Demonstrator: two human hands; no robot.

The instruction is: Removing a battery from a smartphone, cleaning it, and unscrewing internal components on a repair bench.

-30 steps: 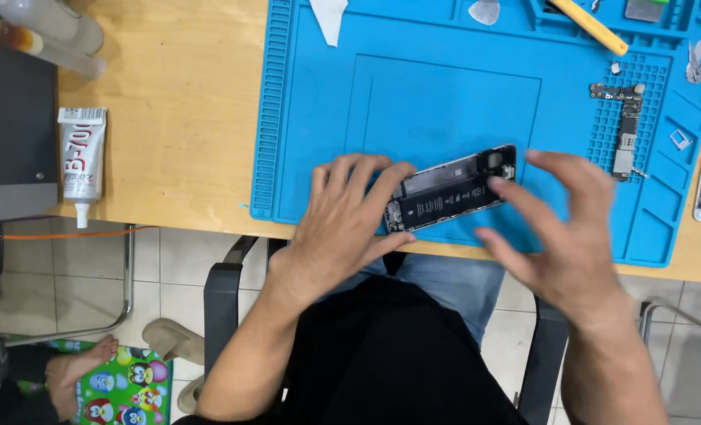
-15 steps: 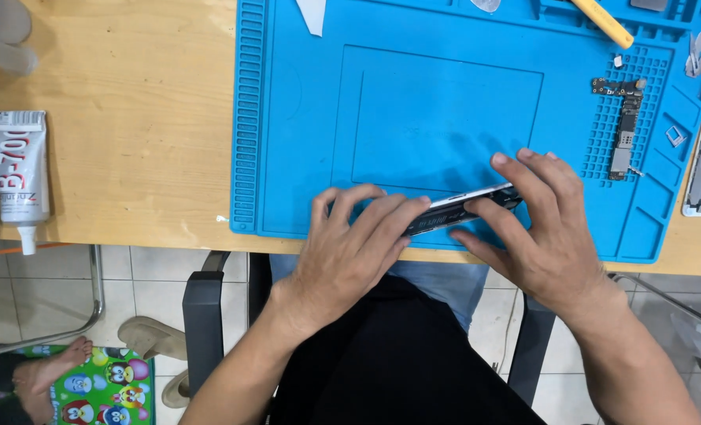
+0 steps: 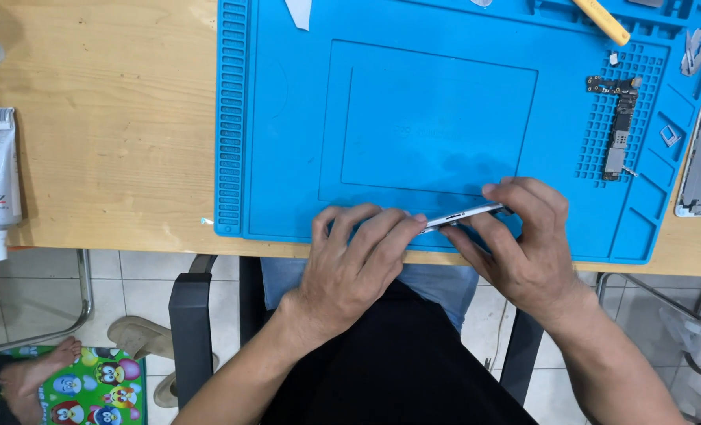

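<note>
The phone body (image 3: 464, 216) is held edge-on between both hands, low over the near edge of the blue mat (image 3: 437, 118); its long axis runs approx. from 8 to 2 o'clock; left hand (image 3: 358, 260) pinches the 8 o'clock end w/ fingertips, right hand (image 3: 527, 244) grips the 2 o'clock end; both equally near; circuit board (image 3: 619, 118) lies well apart at 1 o'clock on the mat; bench (image 3: 106, 118) carries all.
</note>
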